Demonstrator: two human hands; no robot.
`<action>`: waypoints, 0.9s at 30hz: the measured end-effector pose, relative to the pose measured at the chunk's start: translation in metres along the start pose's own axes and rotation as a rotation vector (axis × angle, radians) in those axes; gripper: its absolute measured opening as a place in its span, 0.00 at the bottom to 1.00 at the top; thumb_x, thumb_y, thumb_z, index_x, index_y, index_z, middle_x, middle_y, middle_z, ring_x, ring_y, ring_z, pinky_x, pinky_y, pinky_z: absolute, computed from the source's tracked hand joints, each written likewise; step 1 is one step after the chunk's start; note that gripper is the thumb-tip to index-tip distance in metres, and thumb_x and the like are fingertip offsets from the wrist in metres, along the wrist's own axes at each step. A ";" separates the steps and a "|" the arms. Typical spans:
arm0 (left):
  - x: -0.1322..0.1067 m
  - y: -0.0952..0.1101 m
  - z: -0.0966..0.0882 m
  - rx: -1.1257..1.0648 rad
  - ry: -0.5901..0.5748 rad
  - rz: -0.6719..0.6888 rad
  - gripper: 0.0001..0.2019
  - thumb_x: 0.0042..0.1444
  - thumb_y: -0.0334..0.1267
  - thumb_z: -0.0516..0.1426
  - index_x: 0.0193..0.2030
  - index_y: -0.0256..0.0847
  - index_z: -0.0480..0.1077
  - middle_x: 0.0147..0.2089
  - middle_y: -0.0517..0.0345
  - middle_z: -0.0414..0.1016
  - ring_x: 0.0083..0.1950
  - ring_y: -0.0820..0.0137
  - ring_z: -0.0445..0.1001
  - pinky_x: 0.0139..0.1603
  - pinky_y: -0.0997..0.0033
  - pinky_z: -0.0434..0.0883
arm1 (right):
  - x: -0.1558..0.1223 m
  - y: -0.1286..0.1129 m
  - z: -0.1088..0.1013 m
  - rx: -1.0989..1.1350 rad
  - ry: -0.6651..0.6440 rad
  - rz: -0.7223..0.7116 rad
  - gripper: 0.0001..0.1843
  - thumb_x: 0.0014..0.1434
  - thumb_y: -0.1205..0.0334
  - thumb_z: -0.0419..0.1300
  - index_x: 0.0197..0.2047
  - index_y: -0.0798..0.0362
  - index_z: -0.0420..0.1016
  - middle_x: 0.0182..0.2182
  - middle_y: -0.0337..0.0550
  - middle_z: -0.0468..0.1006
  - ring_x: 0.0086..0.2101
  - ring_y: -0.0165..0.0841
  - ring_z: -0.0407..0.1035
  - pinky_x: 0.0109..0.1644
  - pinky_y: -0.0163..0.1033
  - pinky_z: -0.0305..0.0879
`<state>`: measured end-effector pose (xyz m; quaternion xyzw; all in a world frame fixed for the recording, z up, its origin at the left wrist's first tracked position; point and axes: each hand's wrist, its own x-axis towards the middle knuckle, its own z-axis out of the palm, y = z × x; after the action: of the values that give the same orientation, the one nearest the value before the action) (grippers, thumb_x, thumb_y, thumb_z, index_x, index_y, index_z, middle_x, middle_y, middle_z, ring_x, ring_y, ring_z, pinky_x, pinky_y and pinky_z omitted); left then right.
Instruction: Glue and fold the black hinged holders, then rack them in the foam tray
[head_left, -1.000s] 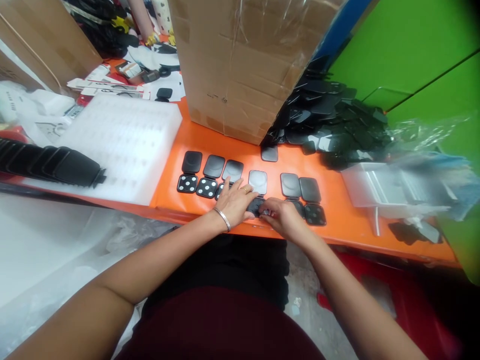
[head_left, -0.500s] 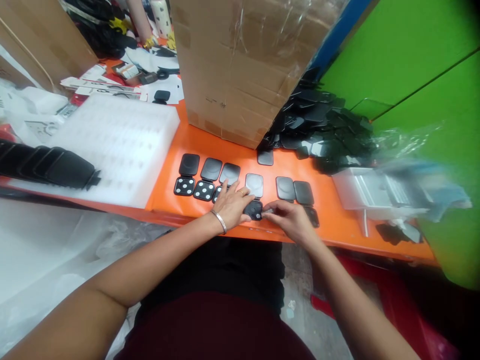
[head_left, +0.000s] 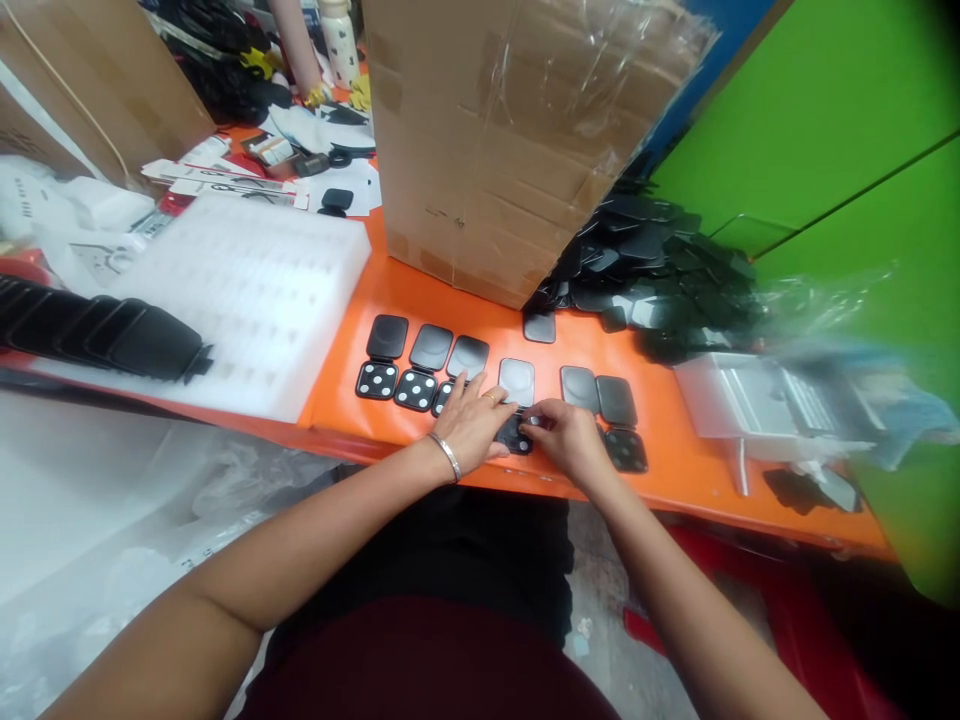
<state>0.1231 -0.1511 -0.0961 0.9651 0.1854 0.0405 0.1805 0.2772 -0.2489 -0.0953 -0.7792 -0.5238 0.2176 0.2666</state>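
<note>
Several black square hinged cases lie unfolded in a row along the table's front edge. At the left end, a case (head_left: 376,380) has round silvery discs in its lower half. My left hand (head_left: 470,425) lies with spread fingers over the row, its thumb side touching an unfolded case (head_left: 514,437). A disc shows near that case's lower right corner. My right hand (head_left: 564,432) pinches a small silvery piece (head_left: 533,421), apparently a short stack of discs, over the same case. Right of it, another case (head_left: 624,450) has dark spots in its lower half. My fingers partly hide the middle cases.
A tall cardboard box (head_left: 480,150) stands behind the row. Beside it is a heap of black pieces (head_left: 637,245). A white foam block (head_left: 255,290) lies left, with stacked black pieces (head_left: 150,335) on it. A translucent container (head_left: 720,395) sits right. A person's arm shows at the back.
My right hand has moved the silvery piece from the case's right edge to over its upper right part. My left hand stays on the row. The view has shifted slightly.
</note>
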 end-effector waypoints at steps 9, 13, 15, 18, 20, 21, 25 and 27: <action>0.001 0.001 -0.001 0.012 -0.014 0.003 0.29 0.48 0.47 0.65 0.57 0.44 0.66 0.58 0.51 0.67 0.66 0.48 0.54 0.66 0.41 0.46 | -0.002 -0.006 -0.003 -0.135 0.020 -0.069 0.07 0.48 0.70 0.62 0.33 0.54 0.71 0.28 0.41 0.74 0.28 0.33 0.69 0.31 0.35 0.62; 0.002 0.001 -0.001 0.021 -0.034 0.002 0.29 0.48 0.47 0.65 0.56 0.42 0.67 0.59 0.51 0.66 0.66 0.48 0.54 0.67 0.42 0.46 | -0.003 -0.003 -0.001 -0.173 0.011 -0.088 0.05 0.50 0.72 0.59 0.31 0.54 0.72 0.27 0.41 0.74 0.26 0.32 0.67 0.31 0.35 0.61; 0.003 0.002 -0.001 0.020 -0.039 -0.015 0.28 0.49 0.47 0.65 0.57 0.44 0.66 0.59 0.52 0.66 0.66 0.48 0.54 0.67 0.41 0.45 | 0.001 0.001 -0.005 -0.157 -0.051 -0.160 0.05 0.52 0.72 0.58 0.32 0.54 0.72 0.28 0.42 0.75 0.27 0.32 0.68 0.32 0.35 0.62; 0.003 0.003 0.001 0.017 -0.040 -0.039 0.28 0.49 0.47 0.65 0.57 0.46 0.66 0.59 0.53 0.66 0.67 0.49 0.52 0.67 0.40 0.43 | 0.011 0.004 -0.017 -0.104 -0.207 -0.286 0.07 0.53 0.73 0.57 0.33 0.54 0.73 0.30 0.43 0.76 0.29 0.32 0.69 0.35 0.35 0.63; 0.002 0.004 0.001 0.017 -0.045 -0.047 0.29 0.49 0.47 0.65 0.58 0.46 0.65 0.59 0.53 0.66 0.67 0.48 0.52 0.66 0.38 0.43 | 0.016 0.003 -0.025 -0.065 -0.310 -0.321 0.08 0.53 0.73 0.56 0.33 0.54 0.74 0.30 0.42 0.77 0.30 0.32 0.69 0.35 0.36 0.64; 0.002 0.004 0.001 0.018 -0.044 -0.050 0.29 0.49 0.47 0.65 0.58 0.46 0.65 0.59 0.52 0.66 0.67 0.48 0.52 0.66 0.37 0.42 | 0.017 0.002 -0.028 -0.042 -0.365 -0.322 0.07 0.53 0.72 0.56 0.33 0.54 0.74 0.30 0.41 0.77 0.29 0.32 0.69 0.35 0.36 0.64; 0.000 0.004 0.002 0.006 -0.023 -0.051 0.29 0.50 0.48 0.64 0.58 0.46 0.65 0.59 0.53 0.66 0.67 0.47 0.51 0.66 0.35 0.42 | 0.010 0.004 -0.032 0.085 -0.517 -0.270 0.05 0.55 0.65 0.58 0.33 0.53 0.76 0.29 0.40 0.77 0.29 0.31 0.69 0.35 0.36 0.65; 0.000 0.003 0.002 -0.004 -0.013 -0.046 0.29 0.50 0.48 0.64 0.58 0.46 0.65 0.59 0.54 0.67 0.67 0.47 0.52 0.66 0.35 0.43 | 0.004 0.009 -0.030 0.193 -0.496 -0.185 0.06 0.56 0.61 0.59 0.33 0.53 0.76 0.30 0.41 0.77 0.31 0.32 0.70 0.36 0.37 0.66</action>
<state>0.1241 -0.1544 -0.0965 0.9604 0.2061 0.0303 0.1848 0.3034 -0.2535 -0.0780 -0.6219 -0.6188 0.4255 0.2220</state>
